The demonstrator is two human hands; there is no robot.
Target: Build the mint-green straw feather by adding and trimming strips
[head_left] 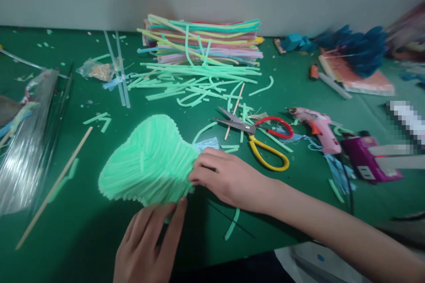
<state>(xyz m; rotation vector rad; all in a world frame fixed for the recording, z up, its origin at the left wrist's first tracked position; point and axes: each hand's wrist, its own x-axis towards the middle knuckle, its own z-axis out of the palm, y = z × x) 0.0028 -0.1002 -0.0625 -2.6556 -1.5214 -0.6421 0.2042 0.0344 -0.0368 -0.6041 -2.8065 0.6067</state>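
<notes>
— Hands, what are they doing?
— Left hand (148,245), near, lies open, fingertips touching the mint-green fan of plastic straws (149,163) on the green table (49,239); right hand (229,179) pinches its narrow right end. Red-and-yellow-handled scissors (259,139) lie farther right.

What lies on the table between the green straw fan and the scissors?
In the head view, between the green straw fan and the scissors lie a pale blue fringed piece and loose green straw bits.
</notes>
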